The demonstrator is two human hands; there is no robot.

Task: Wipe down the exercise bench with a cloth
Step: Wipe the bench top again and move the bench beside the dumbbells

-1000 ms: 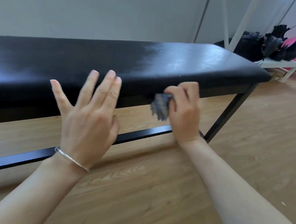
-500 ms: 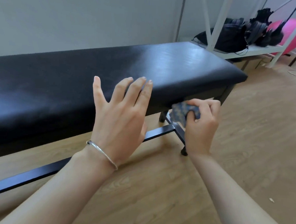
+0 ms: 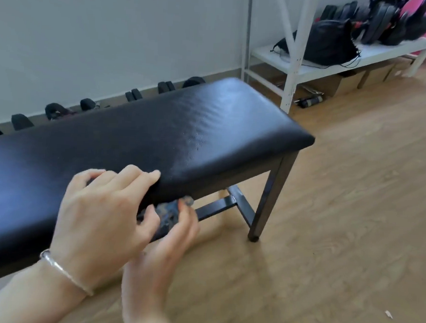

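The black padded exercise bench point(image 3: 209, 126) runs from the left edge to mid-frame on dark metal legs. Below its front edge my right hand point(image 3: 162, 252) holds a crumpled dark blue cloth point(image 3: 171, 212), fingers curled round it. My left hand point(image 3: 100, 217), with a silver bracelet on the wrist, is above and in front of the right hand. Its fingers are loosely bent over the bench's front edge and its thumb touches the cloth. Most of the cloth is hidden between the two hands.
A white metal rack point(image 3: 296, 54) with black bags point(image 3: 329, 41) stands at the back right, with boxes beneath. Small black weights point(image 3: 86, 104) line the wall behind the bench. Wooden floor point(image 3: 339, 217) stretches to the right.
My view has risen and swung right toward the bench's end. My left hand has bent its fingers and come down onto the cloth, which my right hand still holds under the front edge.
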